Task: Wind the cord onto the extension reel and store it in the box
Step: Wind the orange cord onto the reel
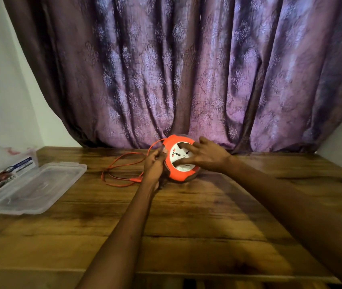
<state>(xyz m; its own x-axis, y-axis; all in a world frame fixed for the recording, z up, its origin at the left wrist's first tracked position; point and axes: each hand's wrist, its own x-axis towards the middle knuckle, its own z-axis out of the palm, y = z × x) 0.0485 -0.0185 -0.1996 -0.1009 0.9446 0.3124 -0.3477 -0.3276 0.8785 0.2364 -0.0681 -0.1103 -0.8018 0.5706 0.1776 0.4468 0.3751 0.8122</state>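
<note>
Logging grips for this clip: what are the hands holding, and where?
The left hand grips the orange reel at its left rim, where the cord enters. The right hand rests spread fingers on its white face.

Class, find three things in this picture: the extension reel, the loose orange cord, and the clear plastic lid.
extension reel point(179, 177): head view, on its orange lower rim.
orange cord point(111, 180): head view, on the loop lying on the table.
clear plastic lid point(38, 187): head view, on its flat middle.

Orange reel point(178, 158) tilted on edge, white socket face, orange cord point(122, 170) looped left, clear box point(34, 186) far left
</note>
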